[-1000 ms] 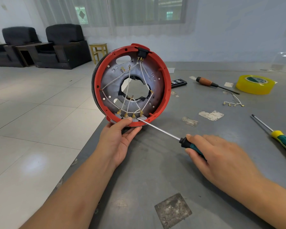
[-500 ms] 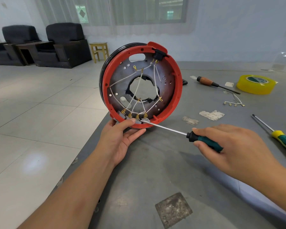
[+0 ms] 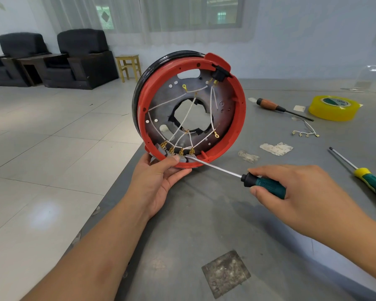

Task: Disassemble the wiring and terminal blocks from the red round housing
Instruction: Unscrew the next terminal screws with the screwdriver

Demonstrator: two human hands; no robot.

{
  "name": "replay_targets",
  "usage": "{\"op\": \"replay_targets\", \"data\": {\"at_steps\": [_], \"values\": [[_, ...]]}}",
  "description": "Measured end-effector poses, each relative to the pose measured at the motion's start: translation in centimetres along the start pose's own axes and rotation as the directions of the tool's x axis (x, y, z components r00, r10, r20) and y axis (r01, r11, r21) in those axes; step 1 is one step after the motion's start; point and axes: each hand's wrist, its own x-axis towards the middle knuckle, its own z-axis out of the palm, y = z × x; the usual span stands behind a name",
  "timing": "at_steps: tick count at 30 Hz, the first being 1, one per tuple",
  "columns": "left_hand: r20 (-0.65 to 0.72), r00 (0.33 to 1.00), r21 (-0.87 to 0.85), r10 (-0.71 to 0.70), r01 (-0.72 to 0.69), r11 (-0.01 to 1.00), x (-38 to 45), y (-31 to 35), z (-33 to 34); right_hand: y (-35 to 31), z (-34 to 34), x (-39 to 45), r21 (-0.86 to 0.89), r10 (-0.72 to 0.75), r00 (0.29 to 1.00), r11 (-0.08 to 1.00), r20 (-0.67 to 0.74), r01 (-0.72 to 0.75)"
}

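Observation:
The red round housing (image 3: 239, 118) stands on edge near the table's left corner, its open side facing me. White wires (image 3: 183, 119) cross its dark inner plate and end in brass terminals on grey terminal blocks (image 3: 176, 152) along the bottom rim. My left hand (image 3: 156, 183) grips that bottom rim from below, thumb pressing by the blocks. My right hand (image 3: 300, 192) holds a green-handled screwdriver (image 3: 264, 184); its shaft tip reaches the rightmost block. A black connector (image 3: 219, 73) sits at the housing's top right.
On the grey table (image 3: 204, 224) lie a loose wire harness (image 3: 306, 132), a brown-handled screwdriver (image 3: 278, 108), a yellow tape roll (image 3: 333, 107) and a yellow-green screwdriver (image 3: 365, 178) at the right. The table's left edge drops to tiled floor; armchairs stand far left.
The housing has turned and shifted right in my left hand, its black connector swinging rightward. My right hand has followed right with the screwdriver, tip staying at the bottom blocks.

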Motion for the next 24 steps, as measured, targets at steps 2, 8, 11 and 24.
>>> {"op": "replay_targets", "data": {"at_steps": [2,8,11,24], "values": [[-0.008,1.000,0.007,0.005,-0.005,1.000,-0.02,-0.06,0.06,-0.04,-0.16,0.02,0.018,0.012,1.000,1.000,-0.004,-0.012],[-0.008,1.000,-0.010,-0.009,0.009,1.000,0.04,0.03,0.00,0.27,-0.64,0.24,0.060,0.056,0.998,0.997,-0.014,-0.055],[-0.005,1.000,-0.006,-0.012,0.012,1.000,0.03,0.04,0.05,0.38,-0.60,0.28,0.075,0.072,0.997,0.995,-0.012,-0.071],[-0.012,1.000,-0.015,-0.020,0.020,1.000,-0.09,0.15,0.10,0.56,-0.37,0.20,0.086,0.094,0.995,0.992,-0.034,-0.091]]}}
